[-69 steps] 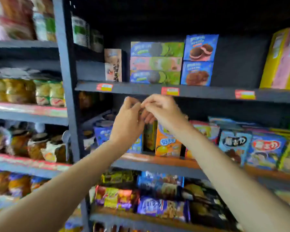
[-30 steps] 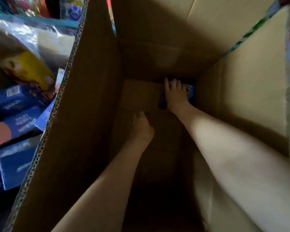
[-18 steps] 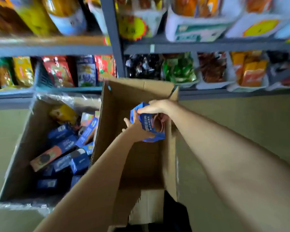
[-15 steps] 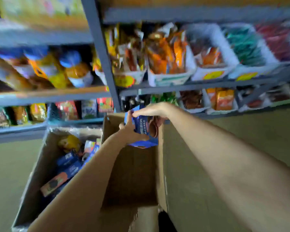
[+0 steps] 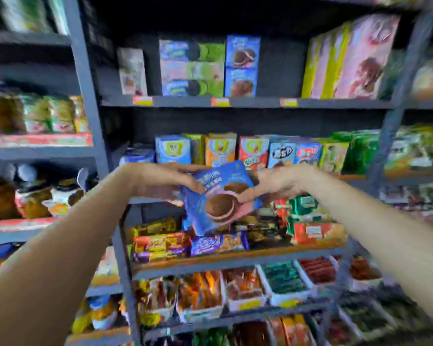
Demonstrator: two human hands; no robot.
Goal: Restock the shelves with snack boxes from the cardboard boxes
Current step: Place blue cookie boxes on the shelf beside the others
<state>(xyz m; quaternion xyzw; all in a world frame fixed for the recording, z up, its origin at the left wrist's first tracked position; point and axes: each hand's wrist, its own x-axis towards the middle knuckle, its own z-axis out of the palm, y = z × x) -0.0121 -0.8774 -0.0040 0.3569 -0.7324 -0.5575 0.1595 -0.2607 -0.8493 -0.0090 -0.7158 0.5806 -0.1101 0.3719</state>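
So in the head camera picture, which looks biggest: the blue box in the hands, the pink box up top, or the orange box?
1. Pink box
2. Blue box, though it is nearest the camera, so true size is unsure
3. Orange box

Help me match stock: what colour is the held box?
Blue, with a brown-and-pink sandwich cookie pictured; box, head view.

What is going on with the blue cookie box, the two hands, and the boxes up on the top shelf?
blue cookie box: held up in front of the shelves, tilted, not yet on a shelf.
left hand: grips the box's left edge.
right hand: grips the box's right edge.
matching blue boxes: two, stacked one on the other on the top shelf.
top shelf: dark gap beside the blue stack.
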